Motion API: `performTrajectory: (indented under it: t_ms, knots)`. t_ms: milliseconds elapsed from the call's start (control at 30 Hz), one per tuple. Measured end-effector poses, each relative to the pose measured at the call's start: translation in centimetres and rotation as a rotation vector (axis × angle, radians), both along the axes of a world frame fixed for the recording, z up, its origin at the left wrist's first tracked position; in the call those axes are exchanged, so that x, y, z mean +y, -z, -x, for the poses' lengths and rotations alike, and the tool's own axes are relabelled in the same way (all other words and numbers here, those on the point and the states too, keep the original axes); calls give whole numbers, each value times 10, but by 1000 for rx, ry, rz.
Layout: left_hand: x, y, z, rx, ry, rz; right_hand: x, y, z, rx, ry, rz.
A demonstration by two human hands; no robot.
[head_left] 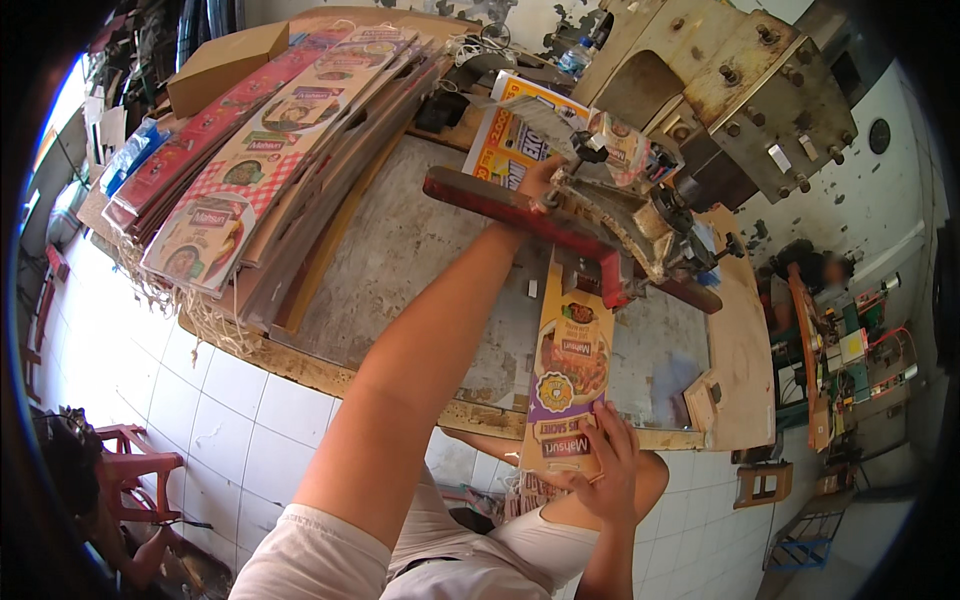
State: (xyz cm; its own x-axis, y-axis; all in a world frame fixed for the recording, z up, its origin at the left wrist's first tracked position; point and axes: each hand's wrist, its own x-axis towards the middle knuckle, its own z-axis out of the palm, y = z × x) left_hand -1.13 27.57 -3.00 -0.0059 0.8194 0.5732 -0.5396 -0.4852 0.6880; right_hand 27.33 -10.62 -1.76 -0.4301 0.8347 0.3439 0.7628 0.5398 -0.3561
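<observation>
A long printed card strip (575, 350), yellow and purple with food pictures, lies lengthwise under the press frame, its near end reaching over the table's front edge. My right hand (608, 455) grips that near end at its right edge, fingers on top. My left arm stretches across the table to the red metal bar (480, 200) of the press. Just beyond the bar is my left hand (540, 182), its fingers partly hidden by the bar and metal fittings. A yellow and white printed sheet (510, 140) lies behind that hand.
Stacked printed card strips (250, 160) with strings hanging off their ends cover the table's left side, beside a brown cardboard box (225, 68). A heavy bolted machine head (740, 90) rises at the back right. A small wooden block (703, 400) sits near the right front corner.
</observation>
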Motion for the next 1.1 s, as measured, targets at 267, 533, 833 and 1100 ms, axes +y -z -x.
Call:
performTrajectory:
  t_ms: [267,533,833,1100]
  knots:
    - [-2,-12,6,-108,124,271,9,1,5,-6,-9,-19]
    - [-3,-13,4,-213,184,281,20,-6,9,-24,-41,-25]
    - [20,4,7,-238,377,216,24,-8,4,-51,-25,-21]
    - [36,21,-8,-14,-59,160,36,-7,-3,4,-67,-26]
